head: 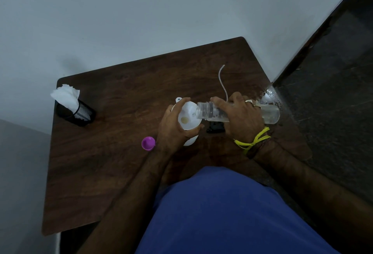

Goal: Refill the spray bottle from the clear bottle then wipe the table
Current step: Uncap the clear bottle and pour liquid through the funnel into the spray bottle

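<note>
We see a dark wooden table (113, 132) set against a pale wall, with both bare hands working near its right edge. The left hand (171, 130) has its grip curled around a white funnel (187, 117) that sits on the white spray bottle (189, 141); the thumb wraps the near side of the funnel rim and the fingers curve over the far side. Only a small part of the spray bottle shows beneath the hand, standing upright on the table.

The right hand (240, 116) has its grip closed around the clear bottle (270, 113), which lies almost level, its open threaded mouth over the funnel bowl and its base out past the right edge of the table. The bottle has no cap on it, and a little liquid shows inside near the base. A ring sits on one finger of that hand, and yellow thread (254, 140) is tied at the wrist.

A purple cap (148, 143) rests on the table just beside the left wrist. A thin white tube (222, 80) lies on the table beyond the right hand, and a dark object (215, 128) sits between the two hands; we cannot tell what it is. At the far left corner stands a black mesh holder (77, 113) with white tissues (66, 95) sticking up from it.
</note>
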